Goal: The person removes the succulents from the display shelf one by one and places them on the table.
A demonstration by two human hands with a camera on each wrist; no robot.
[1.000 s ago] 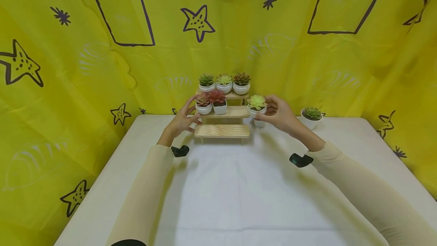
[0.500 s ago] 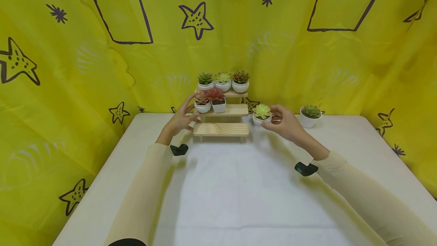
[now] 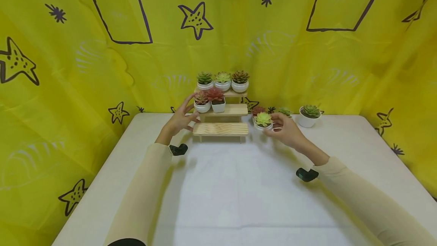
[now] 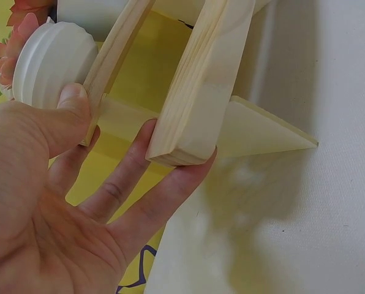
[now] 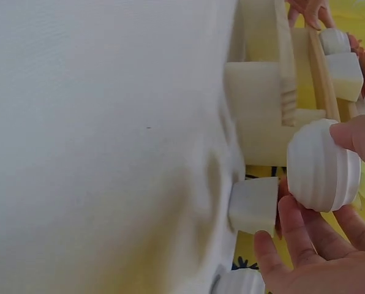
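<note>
Yellow cloth (image 3: 157, 60) is hanging behind while my left hand (image 3: 178, 122) is pinching the stand (image 3: 222, 129), my right hand (image 3: 288, 131) is holding the lime plant (image 3: 263, 120) beside it, five plants (image 3: 222, 78) are sitting up there, and three more plants (image 3: 310, 111), I'm guessing, are waiting.

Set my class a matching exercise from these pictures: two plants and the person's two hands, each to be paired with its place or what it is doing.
Column 1
1. Brown succulent
2. Pink succulent
3. Left hand
4. Right hand

Column 2 (sides as the head camera sees them)
A. Touching the end of the wooden stand
B. On the top step, at the right end
C. Holding a round white pot with a yellow-green succulent
D. On the middle step, at the left end

Right pairs: 1-B, 2-D, 3-A, 4-C
</note>
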